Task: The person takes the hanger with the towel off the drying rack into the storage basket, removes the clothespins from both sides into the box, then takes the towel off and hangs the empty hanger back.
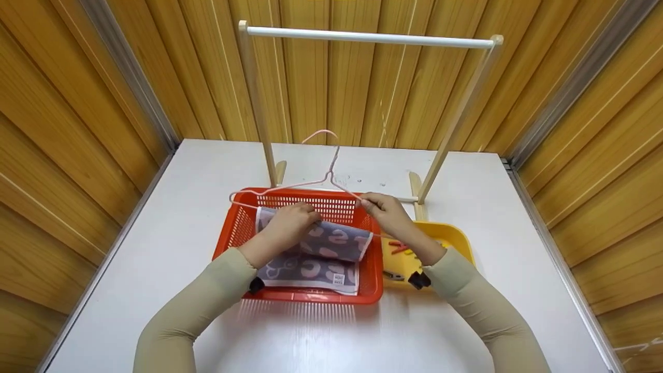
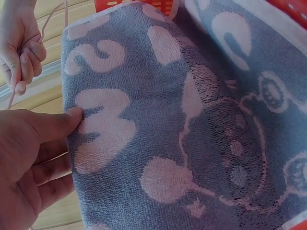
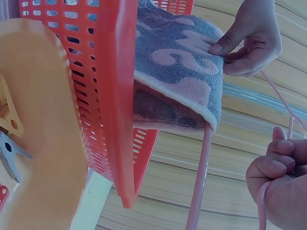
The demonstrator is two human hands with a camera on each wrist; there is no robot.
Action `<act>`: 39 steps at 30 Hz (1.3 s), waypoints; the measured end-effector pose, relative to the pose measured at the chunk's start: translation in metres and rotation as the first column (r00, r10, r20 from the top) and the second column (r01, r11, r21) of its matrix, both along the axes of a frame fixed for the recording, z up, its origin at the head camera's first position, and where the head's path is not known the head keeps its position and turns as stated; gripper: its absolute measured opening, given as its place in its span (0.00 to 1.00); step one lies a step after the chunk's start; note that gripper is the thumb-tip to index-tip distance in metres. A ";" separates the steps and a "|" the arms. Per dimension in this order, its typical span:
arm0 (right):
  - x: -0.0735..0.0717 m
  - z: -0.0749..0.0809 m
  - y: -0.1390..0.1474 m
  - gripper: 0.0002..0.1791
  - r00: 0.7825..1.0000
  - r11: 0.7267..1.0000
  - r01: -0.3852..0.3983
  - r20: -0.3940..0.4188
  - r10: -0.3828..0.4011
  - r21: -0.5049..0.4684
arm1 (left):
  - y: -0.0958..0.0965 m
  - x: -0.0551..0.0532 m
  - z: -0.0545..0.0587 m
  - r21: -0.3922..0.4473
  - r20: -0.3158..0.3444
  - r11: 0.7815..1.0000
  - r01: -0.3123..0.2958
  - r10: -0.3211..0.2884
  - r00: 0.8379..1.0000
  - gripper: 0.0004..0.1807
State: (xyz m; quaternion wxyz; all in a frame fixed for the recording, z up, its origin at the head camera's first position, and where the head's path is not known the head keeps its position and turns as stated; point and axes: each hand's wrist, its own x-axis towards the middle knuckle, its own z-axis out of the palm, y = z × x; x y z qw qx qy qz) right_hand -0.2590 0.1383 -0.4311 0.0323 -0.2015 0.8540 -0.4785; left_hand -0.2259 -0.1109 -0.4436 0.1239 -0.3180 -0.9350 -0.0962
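Note:
A pink hanger [image 1: 330, 175] is held over the red basket, its hook pointing up and away. My right hand [image 1: 391, 215] grips the hanger's right shoulder, the fingers curled round it in the right wrist view. A grey-blue towel [image 1: 336, 241] with pale pink figures is folded over the hanger's lower bar [image 3: 200, 179]; its lower part hangs into the basket. With thumb in front and fingers behind, my left hand [image 2: 36, 148] pinches the towel's folded edge [image 2: 103, 129]. The towel hides most of the bar. A white label [image 1: 338, 279] shows near the towel's lower corner.
The red basket [image 1: 311, 297] stands on the white table [image 1: 171, 217]. Beside it on the right, a yellow tray [image 1: 458, 235] holds several clothespins [image 1: 399, 248]. Behind stands a wooden rack with a white top rail [image 1: 368, 36]. Wood-patterned walls surround the table.

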 end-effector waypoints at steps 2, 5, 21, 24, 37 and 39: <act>-0.001 0.000 0.001 0.12 1.000 1.000 0.001 0.007 -0.001 -0.006 | 0.000 0.001 0.000 0.001 -0.020 1.000 0.012 -0.012 1.000 0.06; -0.003 -0.001 0.003 0.13 1.000 1.000 0.006 0.017 -0.006 -0.017 | 0.000 0.002 0.001 -0.001 -0.048 1.000 0.029 -0.029 0.998 0.05; -0.003 -0.003 0.010 0.15 0.994 0.994 0.004 0.106 0.008 -0.112 | 0.003 0.006 0.023 0.159 -0.044 0.987 0.038 -0.032 0.999 0.10; -0.002 -0.002 0.012 0.15 0.992 0.990 0.013 0.127 0.005 -0.137 | 0.002 0.009 0.029 0.210 -0.057 0.977 0.038 -0.026 0.998 0.10; -0.001 -0.008 0.011 0.14 0.992 0.993 0.006 0.129 0.009 -0.117 | 0.001 0.015 0.053 0.256 -0.026 0.966 0.020 -0.014 1.000 0.09; -0.001 -0.010 0.012 0.14 0.991 0.994 0.011 0.132 0.004 -0.112 | 0.000 0.016 0.057 0.269 -0.012 0.963 0.013 -0.010 1.000 0.09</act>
